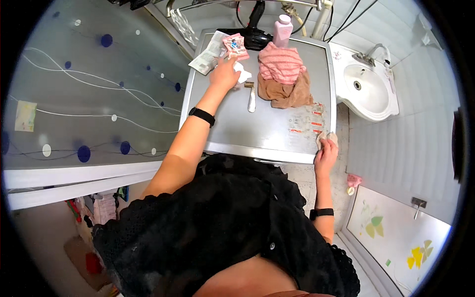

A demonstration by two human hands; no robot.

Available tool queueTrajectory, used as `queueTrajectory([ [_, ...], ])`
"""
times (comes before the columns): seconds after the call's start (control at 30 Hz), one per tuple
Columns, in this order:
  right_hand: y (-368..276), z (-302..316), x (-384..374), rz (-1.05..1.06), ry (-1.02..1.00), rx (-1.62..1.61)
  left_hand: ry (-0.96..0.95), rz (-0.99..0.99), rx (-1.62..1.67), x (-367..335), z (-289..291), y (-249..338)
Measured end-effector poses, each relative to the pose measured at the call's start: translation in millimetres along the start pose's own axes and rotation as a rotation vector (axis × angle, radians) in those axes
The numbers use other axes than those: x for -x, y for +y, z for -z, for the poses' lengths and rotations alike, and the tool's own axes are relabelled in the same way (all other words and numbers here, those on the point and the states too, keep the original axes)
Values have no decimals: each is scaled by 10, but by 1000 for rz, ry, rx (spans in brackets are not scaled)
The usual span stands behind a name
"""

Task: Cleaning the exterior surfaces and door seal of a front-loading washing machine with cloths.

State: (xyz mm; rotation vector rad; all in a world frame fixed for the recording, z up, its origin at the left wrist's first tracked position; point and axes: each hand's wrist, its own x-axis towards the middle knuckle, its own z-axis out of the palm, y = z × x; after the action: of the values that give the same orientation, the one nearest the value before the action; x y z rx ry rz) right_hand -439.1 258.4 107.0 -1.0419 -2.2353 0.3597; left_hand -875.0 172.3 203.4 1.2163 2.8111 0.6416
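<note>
My left hand is over the far left part of a grey top with a pale rim. Its fingers are bent and closed on a crumpled white tissue, partly hidden by the hand. Just beyond the fingertips lies a pink printed packet, beside an unfolded pale paper. At the near right corner my right hand grips a small beige cloth. Next to that cloth are orange-red strips and patchy residue. A small T-shaped tool with a brassy head lies mid-top.
A pink striped cloth and a brown cloth are heaped right of the tool. Behind them stand a pink bottle and a black hair dryer. On the right is a white washbasin; a patterned grey panel borders the left.
</note>
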Motion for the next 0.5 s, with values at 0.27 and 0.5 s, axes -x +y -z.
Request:
queueTrajectory([
  [0.27,-26,7,-24,36,2,-1,-129,-51,-92,207,-59,-284],
  [0.5,-22,3,11,46,4,37,446,134,465,-71,580,-490],
])
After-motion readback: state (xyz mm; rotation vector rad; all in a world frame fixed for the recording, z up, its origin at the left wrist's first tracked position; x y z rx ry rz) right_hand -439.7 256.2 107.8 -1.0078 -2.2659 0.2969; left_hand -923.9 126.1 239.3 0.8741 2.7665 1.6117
